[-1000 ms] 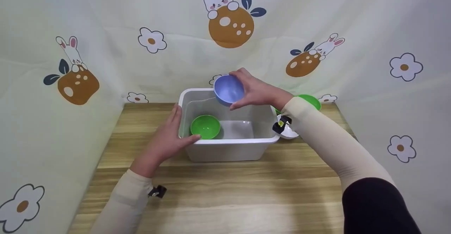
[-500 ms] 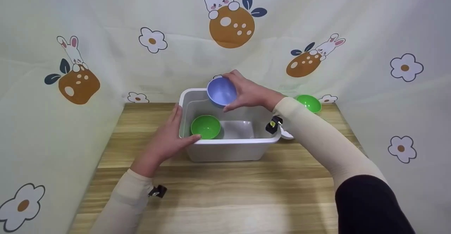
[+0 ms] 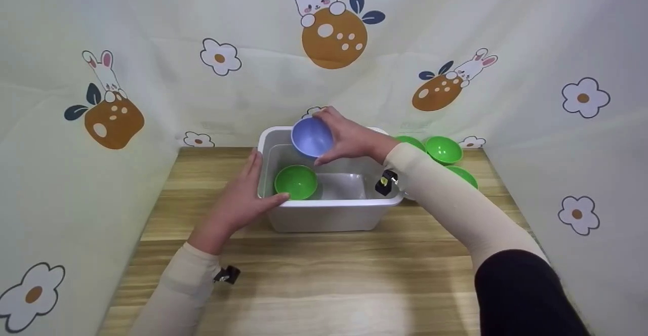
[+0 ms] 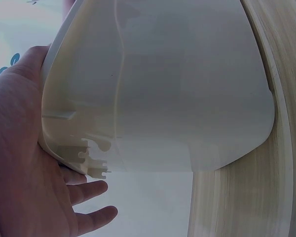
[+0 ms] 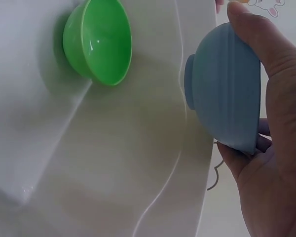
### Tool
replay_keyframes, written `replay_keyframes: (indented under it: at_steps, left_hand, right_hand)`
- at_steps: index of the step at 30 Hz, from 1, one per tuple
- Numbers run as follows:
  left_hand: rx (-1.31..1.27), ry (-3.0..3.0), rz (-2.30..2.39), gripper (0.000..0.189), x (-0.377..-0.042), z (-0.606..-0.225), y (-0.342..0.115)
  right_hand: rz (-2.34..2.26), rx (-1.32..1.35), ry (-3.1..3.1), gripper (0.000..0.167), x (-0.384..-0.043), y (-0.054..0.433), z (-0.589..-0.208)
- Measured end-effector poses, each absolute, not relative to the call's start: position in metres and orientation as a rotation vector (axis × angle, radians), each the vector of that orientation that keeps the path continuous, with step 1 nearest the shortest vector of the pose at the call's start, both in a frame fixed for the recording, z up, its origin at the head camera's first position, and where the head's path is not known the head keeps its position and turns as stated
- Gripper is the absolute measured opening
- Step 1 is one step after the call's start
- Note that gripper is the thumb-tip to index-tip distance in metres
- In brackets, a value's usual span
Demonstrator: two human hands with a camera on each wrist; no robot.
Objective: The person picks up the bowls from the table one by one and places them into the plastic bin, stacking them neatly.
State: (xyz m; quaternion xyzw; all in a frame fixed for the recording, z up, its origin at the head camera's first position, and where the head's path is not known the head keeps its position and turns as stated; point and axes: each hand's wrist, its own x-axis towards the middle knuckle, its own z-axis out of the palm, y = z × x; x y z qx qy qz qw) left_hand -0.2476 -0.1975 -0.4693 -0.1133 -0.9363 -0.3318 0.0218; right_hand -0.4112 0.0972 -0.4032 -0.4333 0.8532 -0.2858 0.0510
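Note:
My right hand (image 3: 352,136) grips a blue bowl (image 3: 310,137) by its rim, thumb at the near side and fingers at the far side. The bowl is tilted over the back left of a white plastic bin (image 3: 344,203). In the right wrist view the bowl (image 5: 224,89) shows its foot and outer side. Inside the bin, at the left, sits a green bowl (image 3: 295,181). My left hand (image 3: 235,204) rests on the bin's front left corner, its thumb over the front rim. In the left wrist view its fingers (image 4: 96,219) extend fairly straight beside the bin.
Right of the bin stand more green bowls, one at the back (image 3: 443,150) and another (image 3: 460,175) partly behind the right sleeve. A pale bowl there is mostly hidden by that arm. The wooden table (image 3: 314,275) meets a printed curtain (image 3: 243,98) at back and sides.
My right hand has carried the blue bowl left and slightly down over the bin. Green bowls at the right show more from behind the arm. The left hand has stayed in place.

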Motion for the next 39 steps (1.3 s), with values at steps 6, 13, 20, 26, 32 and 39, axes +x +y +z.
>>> replay_keyframes:
  at_steps: [6,13,20,26,32,39]
  left_hand:
    - [-0.348,-2.910,-1.026,0.138,-0.247,-0.469,-0.197]
    - [-0.343,-2.901,-1.059,0.137,-0.246,-0.466,-0.197]
    - [-0.343,-2.908,-1.051,0.137,-0.244,-0.466,-0.197]
    - [-0.333,-2.924,-1.031,0.138,-0.244,-0.466,-0.196]
    - [-0.324,-2.933,-1.025,0.137,-0.244,-0.466,-0.196]
    - [-0.328,-2.925,-1.024,0.137,-0.244,-0.466,-0.196]
  right_hand:
    - [-0.867,-1.326,2.597,0.119,-0.411,0.093,-0.406]
    - [-0.842,-1.330,2.612,0.121,-0.412,0.090,-0.412]
    - [-0.849,-1.342,2.597,0.122,-0.406,0.086,-0.414]
    - [-0.775,-1.345,2.585,0.125,-0.403,0.082,-0.419]
    - [-0.716,-1.310,2.590,0.125,-0.402,0.078,-0.423]
    - [-0.729,-1.427,2.542,0.118,-0.403,0.071,-0.430]
